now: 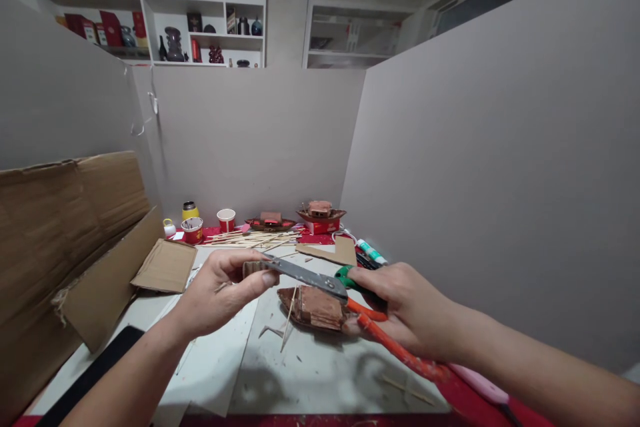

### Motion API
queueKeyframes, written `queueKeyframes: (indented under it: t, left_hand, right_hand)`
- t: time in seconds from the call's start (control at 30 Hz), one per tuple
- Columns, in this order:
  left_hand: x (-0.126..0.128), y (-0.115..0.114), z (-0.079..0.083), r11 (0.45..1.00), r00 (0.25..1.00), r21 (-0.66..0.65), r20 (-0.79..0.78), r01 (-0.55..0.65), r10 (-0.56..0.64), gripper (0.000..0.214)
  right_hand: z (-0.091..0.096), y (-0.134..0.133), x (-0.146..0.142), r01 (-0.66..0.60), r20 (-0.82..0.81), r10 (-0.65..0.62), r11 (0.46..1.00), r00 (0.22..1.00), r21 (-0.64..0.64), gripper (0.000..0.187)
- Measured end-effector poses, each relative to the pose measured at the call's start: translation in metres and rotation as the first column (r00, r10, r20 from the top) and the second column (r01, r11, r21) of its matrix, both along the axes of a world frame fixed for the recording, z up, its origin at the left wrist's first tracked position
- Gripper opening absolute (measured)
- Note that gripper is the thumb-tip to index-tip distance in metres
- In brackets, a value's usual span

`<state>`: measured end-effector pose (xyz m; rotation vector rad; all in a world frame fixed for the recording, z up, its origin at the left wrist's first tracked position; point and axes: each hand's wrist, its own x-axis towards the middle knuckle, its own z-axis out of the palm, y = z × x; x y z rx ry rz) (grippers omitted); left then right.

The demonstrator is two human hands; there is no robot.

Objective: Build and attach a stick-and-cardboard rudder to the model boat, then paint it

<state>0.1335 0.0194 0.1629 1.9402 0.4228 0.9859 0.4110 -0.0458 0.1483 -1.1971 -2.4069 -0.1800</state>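
Note:
My left hand pinches a small ridged brown piece, apparently corrugated cardboard, between thumb and fingers. In my right hand is a pair of scissors with orange and green handles. Their grey blades point left and meet the piece at my left fingertips; whether the blades are parted there I cannot tell. Below the scissors, on the white work surface, rests a brown model boat with a ridged cabin roof. A thin wooden stick leans against its left end, beside small scraps.
Two more model boats, one left and one on a red box, stand at the back. Near them lie many thin sticks, paper cups and a cardboard offcut. Large cardboard sheets lean at left; a pink-handled tool lies right.

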Motion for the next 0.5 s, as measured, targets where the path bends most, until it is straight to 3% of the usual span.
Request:
queueKeyframes:
  t: [0.23,0.5]
  left_hand:
    - [0.0032,0.0005,0.0021,0.997,0.997,-0.059,0.067,0.040,-0.036,0.010]
    - [0.0020,0.0021,0.0043,0.996,0.998,-0.066,0.021,0.054,-0.053,0.014]
  right_hand:
    - [0.0022,-0.0007,0.0020,-0.031,0.008,0.031,0.994,1.000,0.104,0.036]
    - [0.0028,-0.0005,0.0080,-0.072,0.045,0.065,0.978,0.997,0.196,0.026]
